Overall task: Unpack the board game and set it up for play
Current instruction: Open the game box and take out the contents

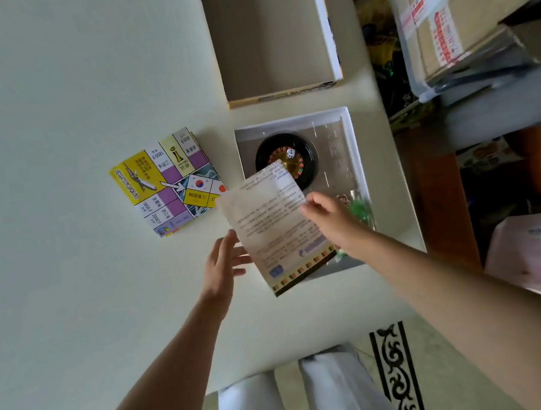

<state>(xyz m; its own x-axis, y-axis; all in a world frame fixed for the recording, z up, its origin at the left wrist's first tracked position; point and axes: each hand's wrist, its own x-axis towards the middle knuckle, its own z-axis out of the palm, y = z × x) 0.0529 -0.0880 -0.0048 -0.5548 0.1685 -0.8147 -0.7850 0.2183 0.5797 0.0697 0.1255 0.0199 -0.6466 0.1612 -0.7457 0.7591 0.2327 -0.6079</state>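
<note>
Nearest, the left hand [223, 262] is shown open, fingers straight, at the left edge of the instruction sheet [270, 218]. The sheet is pinched at its right edge by the right hand [326, 219] and held over the near left corner of the box tray [381, 167]. It is judged light, thin and easily creased, best supported at two opposite edges. Farther left on the table [56, 126] lies the folded game board [167, 181], judged stiffer; the roulette wheel [263, 149] and die [291, 153] are seen in the tray, and the upturned lid [266, 33] farthest.
</note>
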